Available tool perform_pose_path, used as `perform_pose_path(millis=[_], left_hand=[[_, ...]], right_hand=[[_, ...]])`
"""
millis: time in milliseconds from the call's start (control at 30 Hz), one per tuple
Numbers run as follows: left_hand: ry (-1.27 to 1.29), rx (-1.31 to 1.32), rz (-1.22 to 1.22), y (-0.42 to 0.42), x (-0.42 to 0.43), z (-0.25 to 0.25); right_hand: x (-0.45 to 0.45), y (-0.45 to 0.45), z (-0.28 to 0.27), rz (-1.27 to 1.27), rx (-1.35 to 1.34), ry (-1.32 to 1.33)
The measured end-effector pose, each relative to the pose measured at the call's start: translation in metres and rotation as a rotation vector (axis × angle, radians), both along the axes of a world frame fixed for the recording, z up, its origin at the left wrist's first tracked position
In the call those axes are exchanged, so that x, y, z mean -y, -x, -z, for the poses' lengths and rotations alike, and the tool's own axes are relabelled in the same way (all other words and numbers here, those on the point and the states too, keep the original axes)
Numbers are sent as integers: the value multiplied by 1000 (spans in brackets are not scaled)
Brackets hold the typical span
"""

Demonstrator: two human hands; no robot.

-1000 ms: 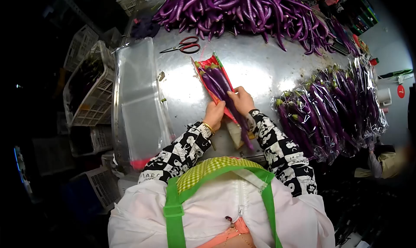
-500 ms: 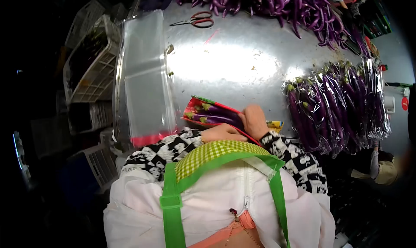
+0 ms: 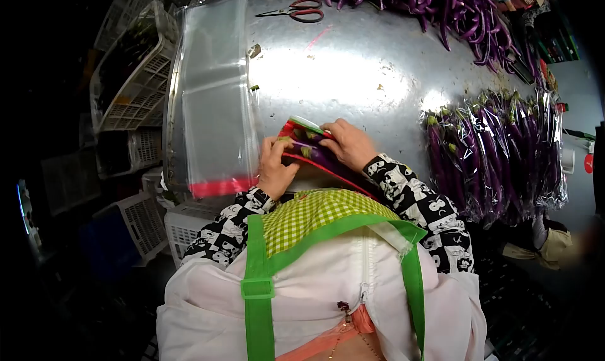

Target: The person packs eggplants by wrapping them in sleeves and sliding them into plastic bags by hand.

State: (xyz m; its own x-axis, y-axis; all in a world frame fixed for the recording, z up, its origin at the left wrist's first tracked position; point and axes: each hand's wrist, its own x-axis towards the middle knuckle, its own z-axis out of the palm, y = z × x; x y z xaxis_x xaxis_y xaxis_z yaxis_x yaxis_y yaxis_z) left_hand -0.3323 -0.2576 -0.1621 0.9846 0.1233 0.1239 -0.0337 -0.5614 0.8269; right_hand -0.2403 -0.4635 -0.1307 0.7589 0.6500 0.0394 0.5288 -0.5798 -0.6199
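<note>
A red wrapper [image 3: 334, 165] with purple eggplants [image 3: 307, 151] inside lies slantwise close to my apron, its green-edged open end up and to the left. My left hand [image 3: 276, 170] pinches the left end of the wrapper near the eggplant stems. Fingers of my right hand [image 3: 350, 145] grip the upper edge of the wrapper. The lower right part of the wrapper is hidden by my right sleeve and the apron.
Clear plastic bags [image 3: 217, 102] lie flat at left on the metal table [image 3: 353, 64]. Scissors [image 3: 296, 11] are at the back. Loose eggplants [image 3: 450, 8] are heaped behind; bagged eggplants [image 3: 495, 156] lie right. Crates [image 3: 135, 77] stand left. Another person's arm [image 3: 520, 1] shows top right.
The wrapper with eggplants has swung from steep to slanted and come nearer my body. My left hand has moved from its lower part to the stem end; my right hand now holds the upper edge.
</note>
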Motion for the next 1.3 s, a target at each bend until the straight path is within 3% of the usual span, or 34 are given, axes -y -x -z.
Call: perform_pose_path(millis=[167,267,367,433,500,633,667,700,767,833,867,900,1000,1033,1100,1133,1167,1233,1300], left_hand=[[26,41,42,-20,-7,-1],[-33,15,259,-20,-7,-2],[76,170,266,-23,-7,-1],[47,124,305,-21,-17,-6],[-68,322,430,-30,-25,-12],[-256,430,445,-60,-14,-33],[-197,440,446,-73,-8,-28],[-192,443,447,-79,-7,-15],[121,31,474,-87,-1,11],[203,30,390,-81,3,21],[243,-34,338,-79,4,21],[282,-96,283,-78,3,22],[325,-79,266,-81,6,23],[303,-77,242,-81,5,20],[362,-273,252,-82,2,12],[363,-94,162,-78,1,18],[352,-81,151,-76,-15,12],[-244,189,147,-62,-67,-12],[-411,-40,198,-39,-124,-43]], right_hand=[[2,2,1,-105,232,-21],[7,14,-6,-248,425,83],[9,19,5,-237,396,94],[9,26,6,-240,338,131],[7,29,6,-227,363,113],[3,35,4,-102,273,53],[2,34,7,-101,274,55],[3,32,12,-51,202,-30],[7,30,13,-1,133,-110],[10,31,10,165,-206,-321],[12,27,8,262,-634,-459],[16,23,4,221,-616,-445],[-6,32,-5,-111,-3,76],[-12,33,-9,-135,0,54],[-21,33,-22,3,-119,479],[-18,35,-14,9,-62,455],[-18,34,-16,-2,-47,445],[-17,34,-22,-25,-20,477],[-14,32,-20,-37,-10,455]])
